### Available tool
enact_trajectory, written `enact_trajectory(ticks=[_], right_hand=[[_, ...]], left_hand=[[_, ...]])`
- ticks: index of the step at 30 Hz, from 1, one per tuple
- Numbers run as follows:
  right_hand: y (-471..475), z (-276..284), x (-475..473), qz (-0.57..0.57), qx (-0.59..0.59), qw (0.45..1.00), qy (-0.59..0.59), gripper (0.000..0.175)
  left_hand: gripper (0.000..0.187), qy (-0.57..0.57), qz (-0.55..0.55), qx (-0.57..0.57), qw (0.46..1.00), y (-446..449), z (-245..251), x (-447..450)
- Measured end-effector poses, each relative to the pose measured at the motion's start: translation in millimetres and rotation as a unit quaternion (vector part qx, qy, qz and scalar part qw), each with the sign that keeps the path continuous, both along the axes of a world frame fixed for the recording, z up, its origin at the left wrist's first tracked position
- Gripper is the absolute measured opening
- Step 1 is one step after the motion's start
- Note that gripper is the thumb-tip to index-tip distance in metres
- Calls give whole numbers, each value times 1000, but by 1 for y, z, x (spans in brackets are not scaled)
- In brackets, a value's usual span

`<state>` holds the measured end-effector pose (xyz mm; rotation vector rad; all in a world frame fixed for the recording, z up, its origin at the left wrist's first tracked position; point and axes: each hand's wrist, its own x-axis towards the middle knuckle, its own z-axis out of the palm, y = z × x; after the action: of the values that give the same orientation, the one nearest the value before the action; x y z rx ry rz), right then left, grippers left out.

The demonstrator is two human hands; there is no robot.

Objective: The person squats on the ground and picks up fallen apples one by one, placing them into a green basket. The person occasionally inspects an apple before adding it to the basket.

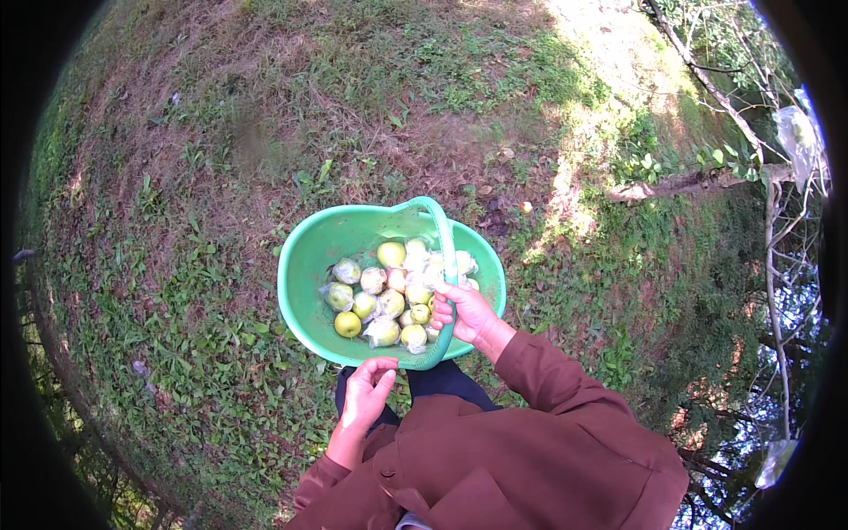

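Note:
My right hand (467,313) is closed around the arched handle (445,238) of a green plastic basket (311,278). Inside lie several yellow-green apples (347,324), many in clear plastic bags (382,331). A reddish apple (396,279) sits among them near the middle, and more fruit is partly hidden beneath the handle and my hand. At the near rim is my left hand (371,391), its fingers bent and its thumb a little apart. Whether those fingertips grip the rim or just rest by it cannot be made out.
Grass and low weeds (199,318) cover the ground. A fallen apple (526,207) lies beyond the basket's right end. From the right reaches a tree branch (702,183), near a bagged fruit (798,136); lower down hangs another clear bag (776,462).

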<state>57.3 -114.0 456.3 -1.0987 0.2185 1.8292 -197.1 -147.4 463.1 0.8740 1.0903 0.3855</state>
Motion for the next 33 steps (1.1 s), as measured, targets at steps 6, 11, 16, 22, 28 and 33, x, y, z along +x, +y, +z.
enact_trajectory(ticks=[6, 11, 16, 22, 28, 33], right_hand=[[-46, 95, -27, -63, 95, 993, 3, 31], [-100, 180, -66, -126, 166, 975, -81, 33], [-177, 243, -120, -208, 213, 951, -79, 41], [-253, 245, -191, -345, 242, 885, -200, 52], [-305, 170, -201, -376, 461, 804, -7, 47], [-247, 218, -189, -183, 429, 819, -333, 42]], left_hand=[[59, -49, -338, 252, 905, 0, 67, 37], [53, -225, -413, 157, 868, -12, 132, 29], [41, -343, -504, 100, 787, -55, 175, 0], [26, -328, -598, 73, 727, -105, 188, -43], [35, -357, -672, 194, 619, -149, 176, -54], [27, -329, -733, 177, 568, -170, 178, -55]])
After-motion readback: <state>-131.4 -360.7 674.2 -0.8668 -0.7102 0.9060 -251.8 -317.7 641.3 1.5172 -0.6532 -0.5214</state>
